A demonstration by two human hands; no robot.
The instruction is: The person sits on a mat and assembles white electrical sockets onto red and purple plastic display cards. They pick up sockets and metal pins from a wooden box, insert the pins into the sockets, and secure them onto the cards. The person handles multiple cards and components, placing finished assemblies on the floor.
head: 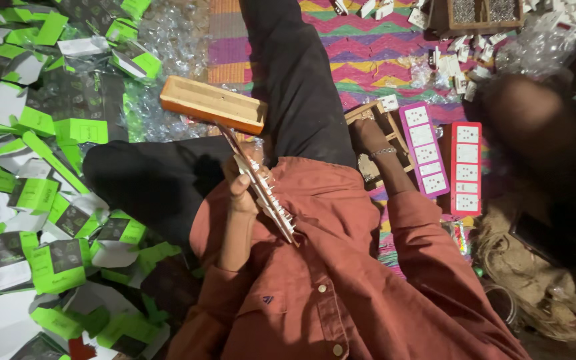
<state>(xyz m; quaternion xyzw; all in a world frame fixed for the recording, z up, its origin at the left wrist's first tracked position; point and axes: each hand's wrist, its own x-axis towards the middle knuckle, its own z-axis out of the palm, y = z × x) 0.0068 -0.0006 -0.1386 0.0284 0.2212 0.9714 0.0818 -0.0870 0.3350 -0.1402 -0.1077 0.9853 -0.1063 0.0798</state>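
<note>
My left hand (240, 181) grips a long narrow socket strip (265, 193), seen edge on and slanting across my rust-coloured shirt. An orange oblong casing (211, 103) lies above it on my black-trousered knee, touching the strip's far end. My right hand (368, 137), a bracelet on its wrist, reaches down into a small wooden compartment box (395, 130) on the mat; what its fingers hold is hidden. Next to the box lie a pink socket strip (425, 150) and a red socket strip (465, 167), faces up.
Green-and-white cartons (35, 193) are heaped over the floor at left, with clear plastic wrap (175, 33) beyond. A zigzag-patterned mat (381, 53) lies ahead. White small parts (455, 63) and another wooden box (478, 13) sit top right. A dark blurred shape (541, 127) fills the right.
</note>
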